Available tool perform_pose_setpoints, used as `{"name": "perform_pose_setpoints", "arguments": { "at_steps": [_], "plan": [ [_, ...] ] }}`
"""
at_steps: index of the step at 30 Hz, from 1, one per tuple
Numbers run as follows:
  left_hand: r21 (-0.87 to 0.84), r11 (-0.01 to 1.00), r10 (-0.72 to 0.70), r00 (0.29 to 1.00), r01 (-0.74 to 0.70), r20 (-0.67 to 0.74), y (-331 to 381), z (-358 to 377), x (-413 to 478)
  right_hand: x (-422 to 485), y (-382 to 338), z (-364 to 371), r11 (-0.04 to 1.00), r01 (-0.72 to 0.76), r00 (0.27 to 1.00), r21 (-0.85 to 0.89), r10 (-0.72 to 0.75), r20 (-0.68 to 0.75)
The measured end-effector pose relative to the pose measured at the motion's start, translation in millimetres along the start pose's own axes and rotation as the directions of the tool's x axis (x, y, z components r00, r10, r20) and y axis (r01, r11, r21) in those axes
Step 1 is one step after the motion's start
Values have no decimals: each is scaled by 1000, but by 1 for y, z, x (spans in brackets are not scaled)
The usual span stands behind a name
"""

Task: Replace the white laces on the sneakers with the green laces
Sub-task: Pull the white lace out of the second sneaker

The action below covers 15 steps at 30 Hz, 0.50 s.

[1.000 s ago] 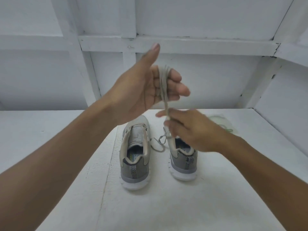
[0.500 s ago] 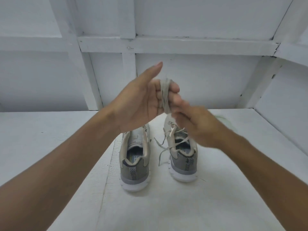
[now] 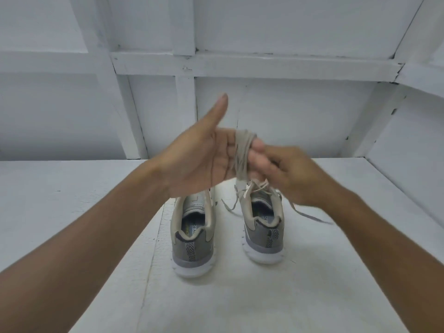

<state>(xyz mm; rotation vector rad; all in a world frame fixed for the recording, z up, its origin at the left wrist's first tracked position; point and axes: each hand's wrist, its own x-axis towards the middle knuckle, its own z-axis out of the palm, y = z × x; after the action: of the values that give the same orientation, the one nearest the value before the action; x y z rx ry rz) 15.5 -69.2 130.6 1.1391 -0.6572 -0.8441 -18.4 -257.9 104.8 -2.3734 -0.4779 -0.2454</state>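
Coiling round the straight fingers of the left hand, thumb raised, the white lace is pinched by the blurred right hand. Both are held above the two sneakers on the table. If the pinch is eased, the coil could be unwound and dropped.

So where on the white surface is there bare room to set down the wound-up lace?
Bare patches: the surface left of the left sneaker, and the near strip behind both heels. Crowded: between the sneakers and right of the right sneaker, where loose lace ends trail.
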Motion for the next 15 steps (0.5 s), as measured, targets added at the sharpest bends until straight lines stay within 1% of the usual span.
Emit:
{"name": "perform_pose_setpoints", "arguments": {
  "at_steps": [1,2,3,4,5,6,7,8,9,10,11,12,13,15],
  "plan": [
    [-65,996,60,995,-65,-74,3,0,1,-3,0,9,999,-36,999,8,36,39],
    [-83,989,111,980,-125,-163,5,0,2,-6,-1,16,998,-62,993,-12,63,99],
    [-57,984,147,956,-167,-255,5,0,3,-10,-3,20,996,-70,983,-58,79,167],
    [10,985,167,927,-174,-335,4,-3,6,-13,-6,21,992,-71,967,-107,95,236],
    [109,983,177,900,-145,-399,1,-5,8,-15,-9,19,988,-63,953,-142,102,286],
    [251,964,191,880,-85,-435,-4,-9,9,-16,-13,14,985,-50,948,-163,98,302],
    [419,908,201,879,-1,-433,-9,-13,9,-16,-17,6,984,-30,955,-173,80,287],
    [577,812,193,893,88,-406,-14,-15,6,-15,-21,-3,984,-11,966,-177,56,252],
    [688,708,154,917,158,-369,-19,-14,4,-14,-23,-11,984,9,979,-178,27,200],
    [752,629,103,938,198,-332,-22,-13,1,-12,-24,-19,984,28,990,-176,-3,139],
    [774,595,52,951,214,-304,-24,-11,0,-9,-23,-25,985,44,997,-164,-32,76],
    [765,607,9,960,217,-280,-25,-7,0,-7,-21,-28,990,52,999,-133,-51,13],
    [726,655,-19,965,209,-261,-25,-4,-1,-4,-18,-28,995,54,997,-82,-58,-45],
    [590,789,-33,971,171,-238,-23,1,0,-1,-11,-20,998,49,990,46,-43,-137]
  ]
}}
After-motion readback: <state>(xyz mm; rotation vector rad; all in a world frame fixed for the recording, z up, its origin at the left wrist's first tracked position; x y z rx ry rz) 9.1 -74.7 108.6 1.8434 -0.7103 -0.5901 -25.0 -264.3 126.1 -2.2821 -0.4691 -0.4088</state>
